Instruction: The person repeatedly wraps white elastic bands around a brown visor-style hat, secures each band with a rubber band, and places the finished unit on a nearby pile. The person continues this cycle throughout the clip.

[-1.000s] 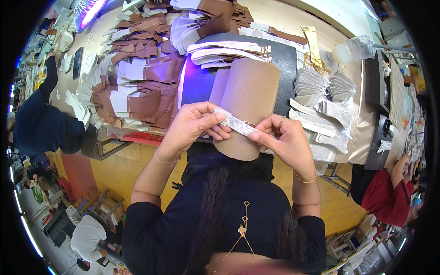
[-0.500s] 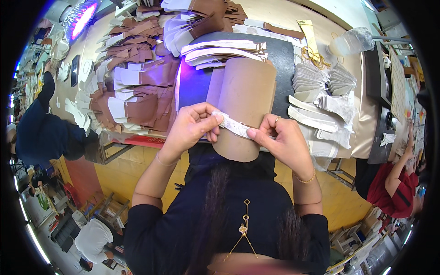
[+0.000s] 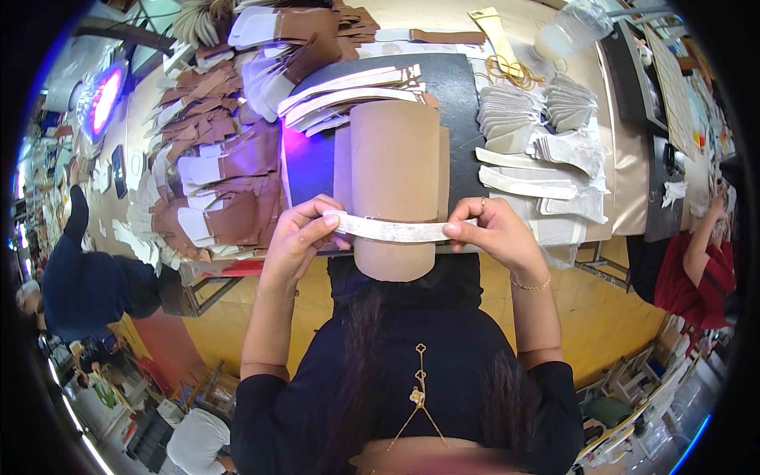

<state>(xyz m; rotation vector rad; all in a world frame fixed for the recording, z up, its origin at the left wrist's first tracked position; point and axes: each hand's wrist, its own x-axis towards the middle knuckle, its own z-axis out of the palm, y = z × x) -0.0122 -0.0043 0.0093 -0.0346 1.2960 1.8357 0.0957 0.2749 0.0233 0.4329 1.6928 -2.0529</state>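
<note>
A curved tan form (image 3: 393, 158), rounded like a half cylinder, stands at the table's near edge. Across its lower part stretches a narrow whitish strip (image 3: 392, 230), with a thin brown edge showing along its far side. My left hand (image 3: 305, 236) pinches the strip's left end between thumb and fingers. At the other end, my right hand (image 3: 489, 231) pinches it between thumb and forefinger. Beyond the form, a fanned stack of pale strips with brown edges (image 3: 348, 95) lies on the dark mat (image 3: 457, 95).
Piles of brown and white cut pieces (image 3: 229, 174) cover the table's left. Pale grey pieces (image 3: 522, 119) lie in fans to the right, with a plastic cup (image 3: 574, 30) and yellow cord (image 3: 513, 73) beyond. A lamp (image 3: 103, 103) glows at far left. Other people sit on both sides.
My hands have moved apart, the left one leftward, and the strip now lies straighter and more level across the form. The whole view has shifted slightly.
</note>
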